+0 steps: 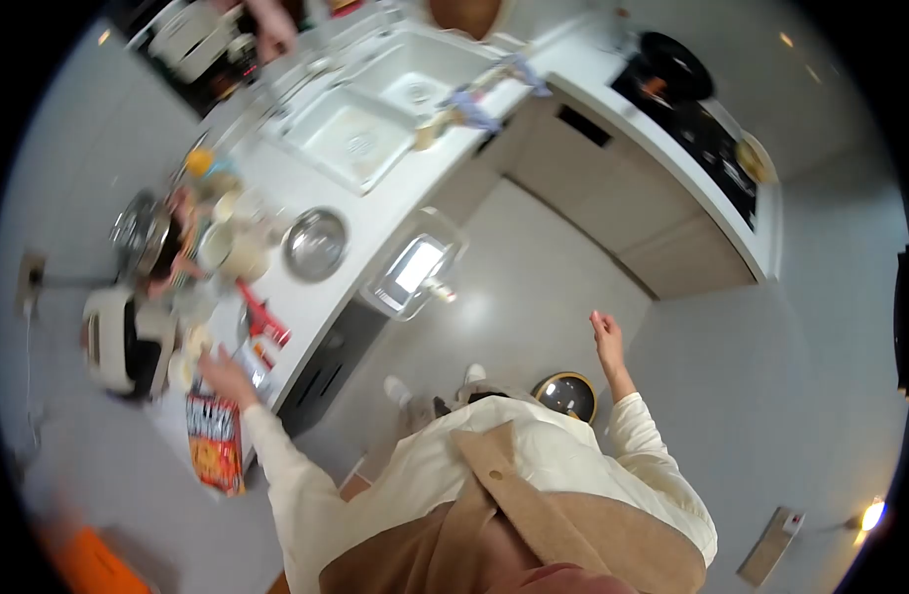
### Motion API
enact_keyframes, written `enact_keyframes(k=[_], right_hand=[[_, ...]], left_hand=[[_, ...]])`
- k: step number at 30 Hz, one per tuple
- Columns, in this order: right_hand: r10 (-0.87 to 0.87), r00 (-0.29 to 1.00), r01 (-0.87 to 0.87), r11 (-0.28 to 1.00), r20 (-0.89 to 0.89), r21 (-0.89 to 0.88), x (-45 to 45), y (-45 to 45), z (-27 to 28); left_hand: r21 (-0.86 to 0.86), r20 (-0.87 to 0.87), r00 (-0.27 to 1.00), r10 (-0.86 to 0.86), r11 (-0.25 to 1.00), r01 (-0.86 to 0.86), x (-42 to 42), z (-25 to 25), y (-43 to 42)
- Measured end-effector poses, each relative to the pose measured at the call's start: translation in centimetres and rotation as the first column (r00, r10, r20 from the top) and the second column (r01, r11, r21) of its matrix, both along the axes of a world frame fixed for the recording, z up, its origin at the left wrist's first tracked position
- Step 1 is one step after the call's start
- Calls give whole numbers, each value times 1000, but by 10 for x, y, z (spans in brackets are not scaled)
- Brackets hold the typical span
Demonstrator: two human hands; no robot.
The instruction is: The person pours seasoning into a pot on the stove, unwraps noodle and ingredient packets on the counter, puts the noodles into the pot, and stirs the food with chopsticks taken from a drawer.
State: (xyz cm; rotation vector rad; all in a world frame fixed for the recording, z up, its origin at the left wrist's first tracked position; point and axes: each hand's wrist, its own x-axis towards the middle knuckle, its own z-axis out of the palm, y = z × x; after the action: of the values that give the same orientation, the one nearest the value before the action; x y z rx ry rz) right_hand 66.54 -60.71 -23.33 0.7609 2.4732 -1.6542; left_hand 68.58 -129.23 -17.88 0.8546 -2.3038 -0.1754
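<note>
Over the left end of the counter, my left hand (227, 378) reaches out with its fingers stretched, next to small pale containers (182, 371). The fingertips are blurred, and whether they touch anything is unclear. Just below it lies an orange and black printed food packet (215, 445). A red-handled tool (263, 315) rests on the counter beyond the hand. My right hand (607, 342) hangs in the air over the floor, away from any object, its fingers extended and holding nothing.
A steel bowl (316, 244), a glass pot (143, 236) and a cream appliance (128, 342) stand on the counter. Beyond is a double sink (351, 139). A hob (707, 139) carries a black pan (675, 67). A round dark object (567, 396) sits on the floor.
</note>
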Motion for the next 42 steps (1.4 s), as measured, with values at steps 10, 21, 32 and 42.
enact_keyframes(k=[10,21,32,42], right_hand=[[-321,940,286,925,114,249,36,239,-16],[-371,925,325,882,78,341,-207,481,-46],[-419,908,387,844,7,371,-262,585,-101],[-614,613,790,470,-497,394,-273,546,-99]], left_hand=[[426,-279,653,-704,518,741,-105,11,380],[848,-212,462,-861,74,526,-289,-35,600],[901,-105,243,-964,11,434,-362,-41,727],[903,20,45,-999,37,428,-323,-65,846]])
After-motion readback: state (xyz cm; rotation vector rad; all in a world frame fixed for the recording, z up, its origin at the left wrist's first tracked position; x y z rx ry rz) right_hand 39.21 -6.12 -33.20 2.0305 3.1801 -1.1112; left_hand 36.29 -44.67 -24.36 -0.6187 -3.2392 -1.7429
